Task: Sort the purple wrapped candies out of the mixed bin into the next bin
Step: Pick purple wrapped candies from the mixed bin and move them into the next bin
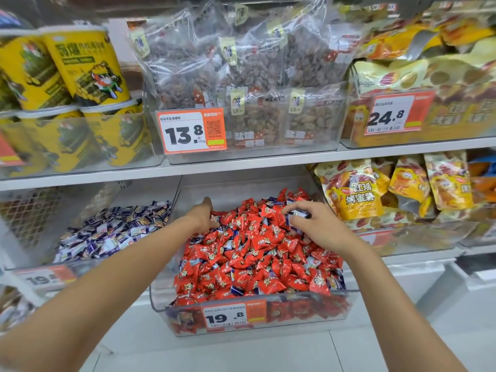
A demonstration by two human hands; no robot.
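The lower shelf [418, 257] carries three clear bins side by side. The next bin [26, 224] stands at its left end. The mixed bin [161, 299] sits mid-shelf, jutting past the front edge. A bin of yellow snack bags [429, 237] is at the right.

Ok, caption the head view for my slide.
Sorting: right hand pinches a purple candy over the mixed bin; left hand reaches among red candies.

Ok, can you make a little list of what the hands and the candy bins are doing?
mixed bin: mostly red candies, a few purple ones
left hand: fingers down among the red candies
right hand: pinches a purple candy over the mixed bin
next bin: on the left, holds purple candies
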